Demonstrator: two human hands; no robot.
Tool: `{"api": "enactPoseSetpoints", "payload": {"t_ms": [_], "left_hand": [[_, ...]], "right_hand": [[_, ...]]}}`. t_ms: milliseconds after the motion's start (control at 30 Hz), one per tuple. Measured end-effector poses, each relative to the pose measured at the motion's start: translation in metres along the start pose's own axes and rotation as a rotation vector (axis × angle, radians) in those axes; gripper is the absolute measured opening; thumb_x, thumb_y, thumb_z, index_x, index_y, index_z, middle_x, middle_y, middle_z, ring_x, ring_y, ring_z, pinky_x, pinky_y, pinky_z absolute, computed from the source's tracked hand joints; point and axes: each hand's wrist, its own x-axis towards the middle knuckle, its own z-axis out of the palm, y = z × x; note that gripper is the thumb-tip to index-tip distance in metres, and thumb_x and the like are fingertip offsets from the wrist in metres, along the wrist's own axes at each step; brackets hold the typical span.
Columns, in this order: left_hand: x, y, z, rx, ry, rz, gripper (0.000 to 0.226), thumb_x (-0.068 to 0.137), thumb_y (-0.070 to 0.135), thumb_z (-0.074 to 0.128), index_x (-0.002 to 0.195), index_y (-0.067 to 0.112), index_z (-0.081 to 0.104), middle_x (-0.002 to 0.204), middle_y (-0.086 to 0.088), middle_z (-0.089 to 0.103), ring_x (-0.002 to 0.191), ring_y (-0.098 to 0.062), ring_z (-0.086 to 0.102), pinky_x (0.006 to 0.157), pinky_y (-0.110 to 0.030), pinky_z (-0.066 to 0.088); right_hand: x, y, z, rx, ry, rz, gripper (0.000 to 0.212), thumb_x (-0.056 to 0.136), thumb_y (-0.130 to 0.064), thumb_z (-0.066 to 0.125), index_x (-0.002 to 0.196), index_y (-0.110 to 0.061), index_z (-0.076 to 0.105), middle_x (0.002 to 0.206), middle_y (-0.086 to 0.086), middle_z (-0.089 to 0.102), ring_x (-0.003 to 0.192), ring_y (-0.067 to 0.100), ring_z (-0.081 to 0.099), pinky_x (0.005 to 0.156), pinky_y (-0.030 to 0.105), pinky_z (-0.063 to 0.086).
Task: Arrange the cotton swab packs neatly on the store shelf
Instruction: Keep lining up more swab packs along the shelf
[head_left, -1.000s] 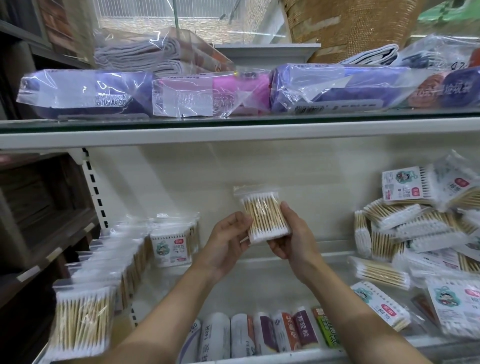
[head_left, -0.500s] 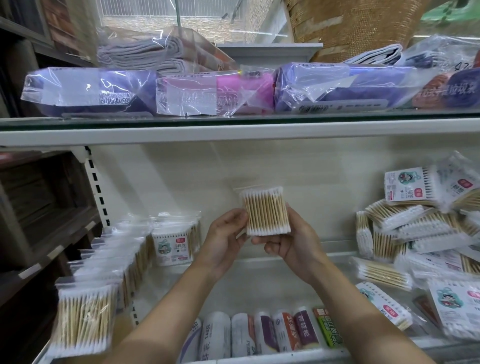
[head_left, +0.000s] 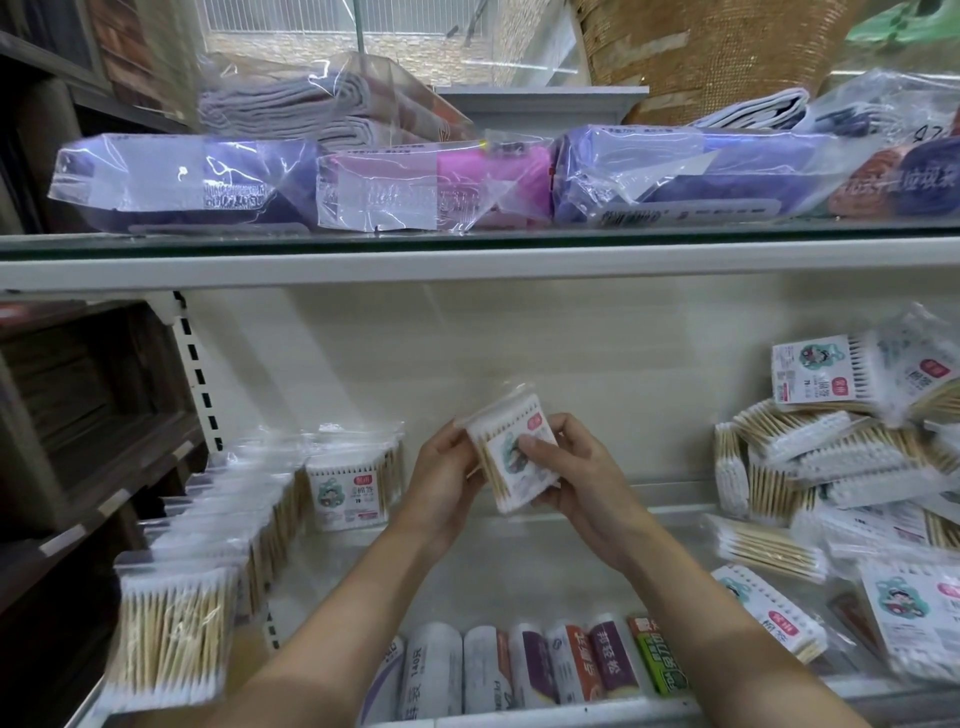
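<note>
head view: both hands' grip holds tilted swab pack, label facing camera.

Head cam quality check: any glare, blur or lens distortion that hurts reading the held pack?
Head view: glare streaks on the plastic-wrapped bags on the upper shelf; wide-angle bending bows the shelf edge; the near cotton swab row at lower left is soft and smeared. The held pack, between left hand and right hand, is slightly blurred, its label not readable.
</note>
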Motion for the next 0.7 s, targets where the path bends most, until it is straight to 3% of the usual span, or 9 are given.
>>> {"api": "enactPoseSetpoints", "payload": {"t_ms": [67, 167, 333, 400, 500, 600, 700], "left_hand": [[-0.0019, 0.0039, 0.0023, -0.028, 0.0, -0.018, 0.054, 0.078, 0.025, 0.057, 0.12, -0.009, 0.055, 0.121, -0.034, 0.055, 0.105, -0.04, 0.056, 0.094, -0.052, 0.041], [-0.0028, 0.0059, 0.0027, -0.044, -0.014, -0.033, 0.054, 0.08, 0.034, 0.056, 0.122, 0.0, 0.058, 0.123, -0.032, 0.054, 0.116, -0.049, 0.05, 0.099, -0.062, 0.035], [0.0, 0.0051, 0.0008, -0.13, -0.032, -0.048, 0.061, 0.085, 0.051, 0.04, 0.119, 0.004, 0.061, 0.115, -0.018, 0.065, 0.113, -0.033, 0.058, 0.099, -0.05, 0.042], [0.0001, 0.0069, 0.0008, -0.112, -0.058, -0.024, 0.06, 0.082, 0.051, 0.042, 0.115, 0.005, 0.062, 0.111, -0.016, 0.067, 0.106, -0.03, 0.062, 0.093, -0.046, 0.046], [-0.0006, 0.0057, -0.0003, -0.103, -0.05, 0.018, 0.054, 0.082, 0.049, 0.049, 0.11, 0.004, 0.063, 0.104, -0.015, 0.068, 0.095, -0.025, 0.064, 0.083, -0.038, 0.05], [-0.0015, 0.004, -0.0006, -0.116, -0.055, 0.027, 0.041, 0.08, 0.034, 0.065, 0.106, 0.003, 0.061, 0.103, -0.016, 0.065, 0.093, -0.026, 0.06, 0.078, -0.036, 0.048], [-0.001, 0.0042, -0.0012, -0.18, -0.07, 0.016, 0.026, 0.071, 0.023, 0.065, 0.093, 0.008, 0.063, 0.091, -0.009, 0.069, 0.085, -0.023, 0.062, 0.074, -0.034, 0.048]], "right_hand": [[0.0001, 0.0001, -0.0001, -0.017, 0.021, -0.016, 0.032, 0.068, -0.025, 0.067, 0.089, -0.009, 0.049, 0.076, 0.002, 0.07, 0.062, 0.014, 0.063, 0.054, 0.023, 0.047], [-0.0002, 0.0012, 0.0018, 0.016, 0.01, -0.03, 0.034, 0.069, -0.023, 0.067, 0.093, -0.007, 0.048, 0.079, 0.004, 0.07, 0.064, 0.015, 0.065, 0.052, 0.022, 0.049], [0.0028, 0.0041, -0.0019, 0.04, 0.055, -0.052, 0.033, 0.068, -0.024, 0.068, 0.087, -0.009, 0.045, 0.083, 0.007, 0.07, 0.074, 0.019, 0.068, 0.061, 0.03, 0.054], [0.0041, 0.0057, -0.003, 0.041, 0.056, -0.051, 0.03, 0.071, -0.021, 0.068, 0.086, -0.01, 0.045, 0.088, 0.009, 0.07, 0.08, 0.022, 0.068, 0.068, 0.035, 0.055], [0.0048, 0.0067, -0.0028, 0.064, 0.064, -0.054, 0.024, 0.078, -0.015, 0.066, 0.084, -0.01, 0.043, 0.092, 0.011, 0.069, 0.081, 0.022, 0.069, 0.063, 0.029, 0.055], [0.005, 0.0065, -0.0027, 0.071, 0.057, -0.053, 0.03, 0.07, -0.021, 0.068, 0.084, -0.01, 0.044, 0.093, 0.011, 0.069, 0.082, 0.023, 0.069, 0.063, 0.028, 0.055], [0.0047, 0.0065, -0.0025, 0.071, 0.036, -0.048, 0.034, 0.068, -0.021, 0.069, 0.088, -0.009, 0.045, 0.094, 0.01, 0.069, 0.084, 0.023, 0.069, 0.062, 0.028, 0.055]]}}
